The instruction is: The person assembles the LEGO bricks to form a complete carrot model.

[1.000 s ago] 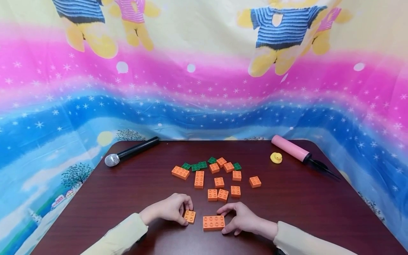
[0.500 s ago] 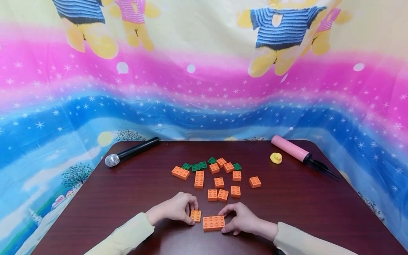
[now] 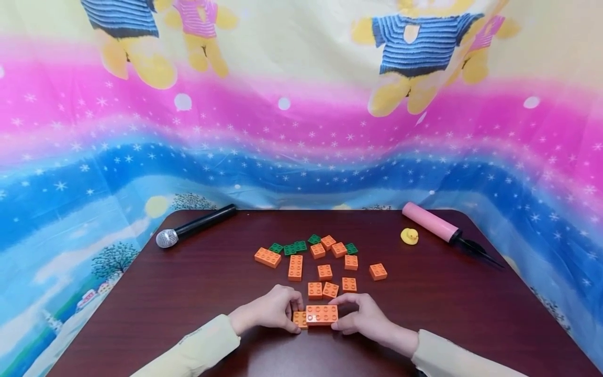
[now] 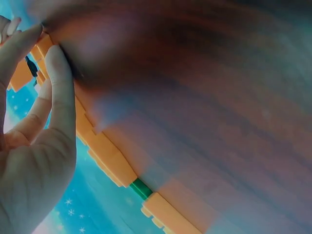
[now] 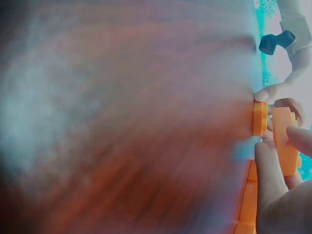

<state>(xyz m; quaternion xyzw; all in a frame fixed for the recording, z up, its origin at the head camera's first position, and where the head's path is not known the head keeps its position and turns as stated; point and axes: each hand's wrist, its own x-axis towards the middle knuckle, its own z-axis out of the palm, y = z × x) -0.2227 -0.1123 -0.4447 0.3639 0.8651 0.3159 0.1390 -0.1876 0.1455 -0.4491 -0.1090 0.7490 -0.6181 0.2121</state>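
Note:
Between thumb and fingers my left hand (image 3: pixel 270 310) pinches a small square orange toy brick (image 3: pixel 300 319), which sits low on the table. My right hand (image 3: pixel 365 318) grips the right end of a longer orange brick (image 3: pixel 322 315) with two rows of studs. In the right wrist view, the long brick (image 5: pixel 284 141) is raised off the table and the small brick (image 5: pixel 260 118) rests on it. From the head view, the long brick's left end overlaps the small one's right side. The left wrist view shows the left hand's fingertips (image 4: pixel 57 53) against the small brick.
Several orange bricks (image 3: pixel 324 272) and flat green bricks (image 3: pixel 299 245) lie scattered beyond the hands. A microphone (image 3: pixel 195 226) lies at the back left. At the back right are a yellow rubber duck (image 3: pixel 409 236) and a pink hand pump (image 3: pixel 431 221). A printed curtain hangs behind the table.
My left hand has slid the small brick to the right, up to the long one. My right hand has lifted the long brick and shifted it slightly right and away from the body.

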